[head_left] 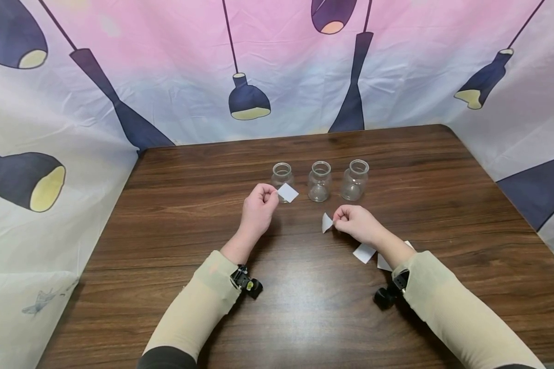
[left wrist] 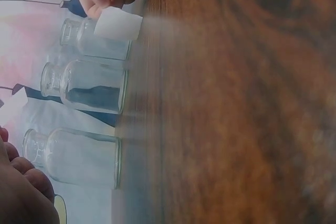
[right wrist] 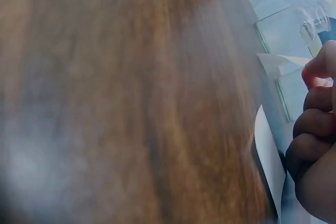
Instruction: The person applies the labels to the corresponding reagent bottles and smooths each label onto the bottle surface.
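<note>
My left hand [head_left: 258, 209] pinches a white paper square [head_left: 288, 192] by its corner, in front of the left glass jar [head_left: 281, 173]. My right hand [head_left: 356, 223] pinches a curled white paper piece [head_left: 327, 223] above the table, nearer to me than the middle jar [head_left: 319, 182]. The right jar [head_left: 354, 180] stands beside the middle one. All three jars are upright, without lids, and look empty. In the left wrist view the left hand [left wrist: 23, 182] shows at the lower left, its paper [left wrist: 14, 106] at the edge. The right wrist view shows the right hand [right wrist: 317, 145] holding its paper [right wrist: 283, 64].
Two white papers lie on the brown wooden table [head_left: 143, 220]: one [head_left: 364, 252] by my right wrist, the other [head_left: 384, 262] partly under my right forearm. Behind the table hangs a cloth [head_left: 180, 66] printed with lamps.
</note>
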A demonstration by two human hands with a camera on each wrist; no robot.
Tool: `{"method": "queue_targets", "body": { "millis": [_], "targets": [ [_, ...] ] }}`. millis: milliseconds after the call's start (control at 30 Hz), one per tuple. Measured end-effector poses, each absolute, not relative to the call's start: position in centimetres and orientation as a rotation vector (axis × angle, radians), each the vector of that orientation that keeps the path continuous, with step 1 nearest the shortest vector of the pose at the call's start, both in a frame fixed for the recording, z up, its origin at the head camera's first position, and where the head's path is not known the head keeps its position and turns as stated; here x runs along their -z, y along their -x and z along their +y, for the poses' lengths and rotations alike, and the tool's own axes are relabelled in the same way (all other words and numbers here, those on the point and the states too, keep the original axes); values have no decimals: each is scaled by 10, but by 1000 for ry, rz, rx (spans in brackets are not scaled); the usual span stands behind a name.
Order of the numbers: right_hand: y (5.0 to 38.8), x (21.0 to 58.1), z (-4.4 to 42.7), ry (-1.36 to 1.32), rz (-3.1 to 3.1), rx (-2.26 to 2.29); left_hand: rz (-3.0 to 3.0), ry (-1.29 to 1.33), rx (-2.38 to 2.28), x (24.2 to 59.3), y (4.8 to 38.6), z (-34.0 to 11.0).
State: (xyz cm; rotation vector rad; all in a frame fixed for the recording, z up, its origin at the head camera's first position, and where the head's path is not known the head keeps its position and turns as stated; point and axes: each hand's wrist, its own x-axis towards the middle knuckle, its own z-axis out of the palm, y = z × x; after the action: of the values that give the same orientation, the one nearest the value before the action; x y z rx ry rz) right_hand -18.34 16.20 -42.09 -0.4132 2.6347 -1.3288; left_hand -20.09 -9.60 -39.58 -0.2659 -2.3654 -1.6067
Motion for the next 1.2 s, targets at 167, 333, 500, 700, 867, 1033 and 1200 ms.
{"method": "queue_targets", "body": {
  "millis": [167, 333, 500, 700, 867, 1033, 1200],
  "targets": [
    [182, 422, 165, 432, 2674, 1258, -2366, 269, 1602, 396, 201, -96],
    [181, 423, 169, 451, 2711, 1203, -2363, 271, 1603, 395, 201, -96],
    [178, 422, 172, 469, 2758, 1149, -2359, 267, 1594, 395, 201, -97],
    [178, 424, 175, 497, 2797, 1093, -2357, 270, 1585, 396, 201, -96],
    [177, 423, 176, 504, 2798, 1068, -2357, 268, 1589, 396, 201, -96],
    [176, 422, 177, 515, 2786, 1071, -2351, 264, 1589, 396, 201, -97],
    [175, 422, 178, 520, 2782, 1074, -2354, 262, 1587, 397, 202, -97]
  ]
}}
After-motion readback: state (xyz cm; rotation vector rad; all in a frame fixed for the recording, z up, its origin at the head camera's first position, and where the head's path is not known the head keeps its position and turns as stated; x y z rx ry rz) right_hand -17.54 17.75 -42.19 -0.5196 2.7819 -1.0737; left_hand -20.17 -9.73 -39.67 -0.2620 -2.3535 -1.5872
